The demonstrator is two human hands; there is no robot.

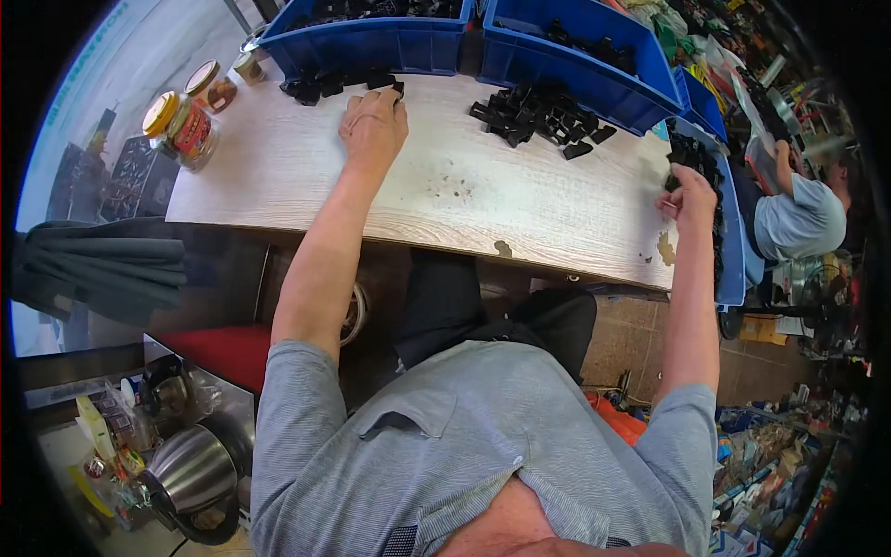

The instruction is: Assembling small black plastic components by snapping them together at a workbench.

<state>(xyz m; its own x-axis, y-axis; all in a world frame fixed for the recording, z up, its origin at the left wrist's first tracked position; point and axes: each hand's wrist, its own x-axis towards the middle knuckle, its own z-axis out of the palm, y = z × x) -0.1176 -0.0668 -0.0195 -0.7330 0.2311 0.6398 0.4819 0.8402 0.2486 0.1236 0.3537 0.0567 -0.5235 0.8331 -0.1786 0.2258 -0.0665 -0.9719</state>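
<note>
My left hand (pixel 373 128) reaches to the far left of the table, its bent fingers closed at a small black plastic part (pixel 398 89). More black parts (pixel 314 88) lie in a loose row just left of those fingertips. Over at the table's right edge, my right hand (pixel 691 197) is curled in a pinch beside a long blue bin (pixel 733 269) of black parts. A small dark piece, seemingly another black part, shows between its thumb and forefinger; the fingers partly cover it. A heap of black plastic parts (pixel 538 116) sits right of centre toward the back.
Two blue bins (pixel 371 48) (pixel 566 84) with black parts line the table's back edge. A yellow-lidded jar (pixel 181 130) and two smaller tubs (pixel 211 86) stand at the left. A metal kettle (pixel 193 467) is at lower left. Another person (pixel 800 218) sits beyond the right bin.
</note>
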